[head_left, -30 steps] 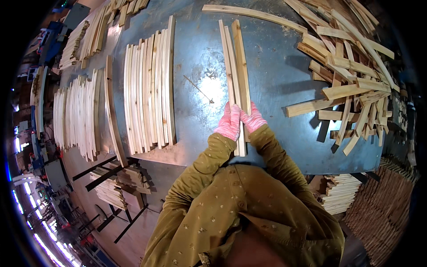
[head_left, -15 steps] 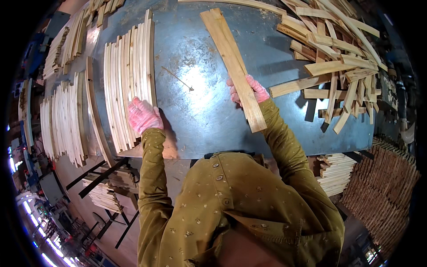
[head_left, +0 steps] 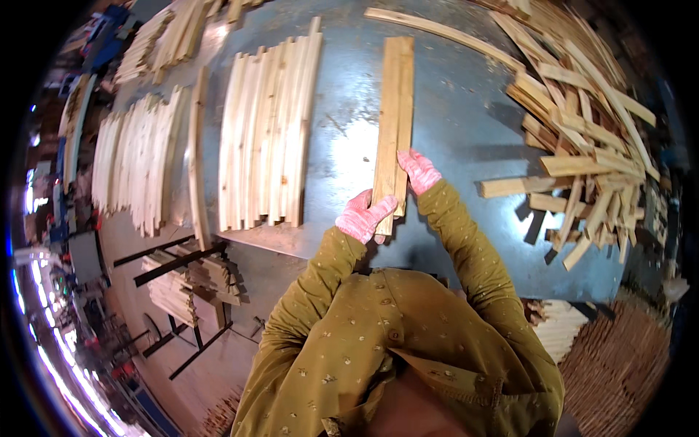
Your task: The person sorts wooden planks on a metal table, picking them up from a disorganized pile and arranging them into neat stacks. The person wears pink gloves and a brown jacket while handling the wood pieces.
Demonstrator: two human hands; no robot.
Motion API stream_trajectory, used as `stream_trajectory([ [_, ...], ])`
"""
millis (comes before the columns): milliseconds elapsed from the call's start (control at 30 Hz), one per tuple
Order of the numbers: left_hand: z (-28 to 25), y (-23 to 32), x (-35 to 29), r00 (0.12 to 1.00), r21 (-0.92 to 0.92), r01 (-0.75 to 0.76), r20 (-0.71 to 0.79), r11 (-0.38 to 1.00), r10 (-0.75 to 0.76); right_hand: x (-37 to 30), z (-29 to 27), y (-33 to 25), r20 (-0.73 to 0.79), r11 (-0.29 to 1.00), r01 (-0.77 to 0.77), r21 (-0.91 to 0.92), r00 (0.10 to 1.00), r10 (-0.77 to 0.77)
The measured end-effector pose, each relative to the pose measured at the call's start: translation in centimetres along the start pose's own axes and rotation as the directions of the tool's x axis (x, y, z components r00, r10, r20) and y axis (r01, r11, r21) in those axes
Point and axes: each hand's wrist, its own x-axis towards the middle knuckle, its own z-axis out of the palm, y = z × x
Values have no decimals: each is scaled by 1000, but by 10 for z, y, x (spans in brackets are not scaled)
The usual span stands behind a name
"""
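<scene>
Two flat wooden slats [head_left: 394,109] lie side by side, partly overlapping, lengthwise in front of me over the metal table. My left hand [head_left: 366,215], in a pink-and-white glove, grips their near end, its thumb on top and fingertips showing underneath. From the other side my right hand [head_left: 419,171], gloved alike, holds the right edge with its fingers wrapped around it. Left of my hands a row of pale slats [head_left: 266,131] lies closely packed, one poking out at the far end. Neither hand touches that row.
A loose heap of slats [head_left: 582,167] covers the table's right side. A single slat [head_left: 444,36] lies across the far part. Further left are another row of slats [head_left: 138,160] and a lone slat [head_left: 196,160]. Stacked wood [head_left: 619,371] stands below the table at right.
My left hand has left the row of slats and taken hold of the near end of the wooden slats. They have swung from slanting to nearly straight ahead. My view has shifted.
</scene>
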Motion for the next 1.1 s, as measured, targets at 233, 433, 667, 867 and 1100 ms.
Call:
stream_trajectory([
  [233, -72, 14, -98, 958, 36, -54, -280, 998, 62, 67, 55, 59, -187, 592, -46, -805, 966, -179],
  [433, -114, 7, -142, 905, -225, -230, -407, 947, 123, 61, 174, 52, 51, 161, 23, -987, 984, 169],
  [667, -146, -14, -110, 931, -319, -264, -330, 910, 155, 41, 204, 36, 138, 880, -285, -380, 924, 358],
  [867, -168, -17, -95, 919, 99, -272, -269, 957, 289, 2, 235, 30, 226, 988, -140, -67, 962, 152],
  [1100, -236, 86, -95, 827, 13, -410, -416, 912, 377, -48, 196, -22, 295, 900, 44, -433, 951, 95],
])
